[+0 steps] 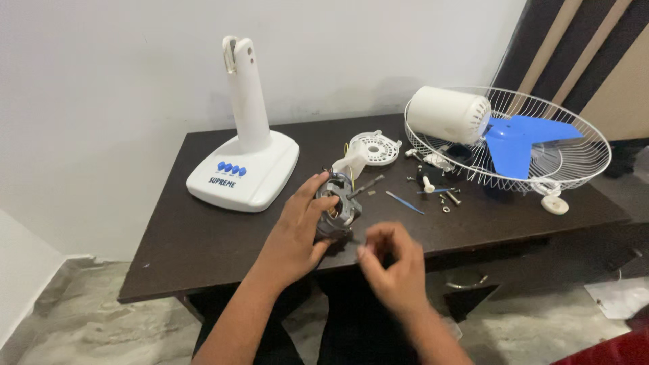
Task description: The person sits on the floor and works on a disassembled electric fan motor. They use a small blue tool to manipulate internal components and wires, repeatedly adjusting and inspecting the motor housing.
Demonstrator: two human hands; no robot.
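- Head view, far left: the white fan base (pixel 243 172) with its upright neck stands on the dark surface (pixel 203 236), apart from your work.
- Your left hand (pixel 297 233) is wrapped around the fan motor (pixel 336 213), holding it just above the near edge of the surface.
- Your right hand (pixel 392 263) hovers beside the motor, fingertips pinched; whether it holds a small part you cannot tell.
- You seem mid-way through working on the motor; the next move likely needs a steady grip and fine fingertip placement.
- Right: loose screws (pixel 446 199), a thin blue-handled tool (pixel 405 202), then the wire guard (pixel 541 159) with the blue blade (pixel 517 142).
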